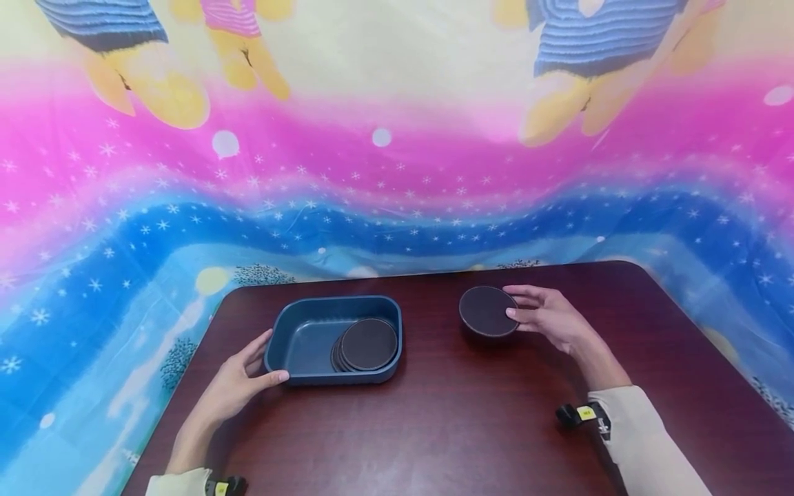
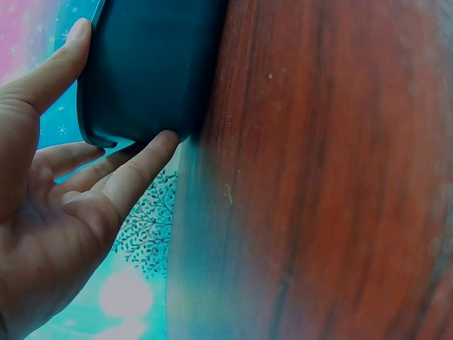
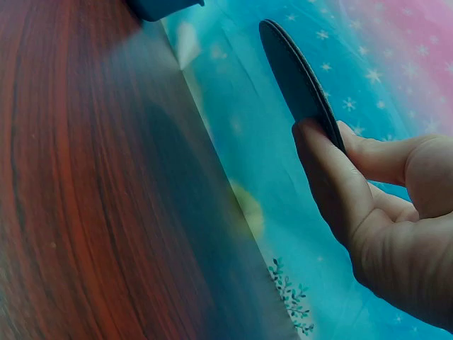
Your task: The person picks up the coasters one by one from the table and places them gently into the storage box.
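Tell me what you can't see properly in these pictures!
- How many dark discs sit in the blue tray: head view, the top one covers the rest.
- Whether a stack lies under the disc pinched by the right hand: head view too small; right wrist view cuts it off.
- Tray's inside: left wrist view shows only its outer wall, touched by the left hand.

The disc (image 1: 486, 311) I pinch is dark brown, nearly black, like the discs (image 1: 366, 344) stacked in my slate-blue tray (image 1: 310, 309). My surface (image 1: 446, 420) is dark reddish wood grain. The cloth (image 1: 384, 186) behind runs in pink, blue and turquoise bands with white snowflakes, and yellow cartoon figures in blue stripes.
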{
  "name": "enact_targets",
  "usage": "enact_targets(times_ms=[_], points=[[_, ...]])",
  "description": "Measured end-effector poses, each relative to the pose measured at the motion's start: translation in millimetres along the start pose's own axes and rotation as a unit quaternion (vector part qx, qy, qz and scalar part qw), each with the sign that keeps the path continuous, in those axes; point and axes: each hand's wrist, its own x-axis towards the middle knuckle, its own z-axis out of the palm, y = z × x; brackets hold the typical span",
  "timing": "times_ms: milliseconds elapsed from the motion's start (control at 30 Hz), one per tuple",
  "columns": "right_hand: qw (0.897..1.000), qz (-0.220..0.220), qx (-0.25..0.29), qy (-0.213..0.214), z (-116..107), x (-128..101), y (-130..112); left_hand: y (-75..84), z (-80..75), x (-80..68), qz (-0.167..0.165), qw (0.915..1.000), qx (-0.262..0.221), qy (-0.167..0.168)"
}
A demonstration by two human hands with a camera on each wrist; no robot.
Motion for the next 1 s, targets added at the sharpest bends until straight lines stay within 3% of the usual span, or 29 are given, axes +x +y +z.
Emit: enact_targets(times_ms=[400,1000], points=[[1.0,0.002,0.0,-0.023,18.7,7.5,2.5,-0.1,0.4,0.5,-0.003,1.0,0.0,0.0],[1.0,0.004,-0.007,-0.013,36.1,13.0,-2.0,0.3,0.7,-0.7,-0.011,0.9998,-0.016,-0.007]])
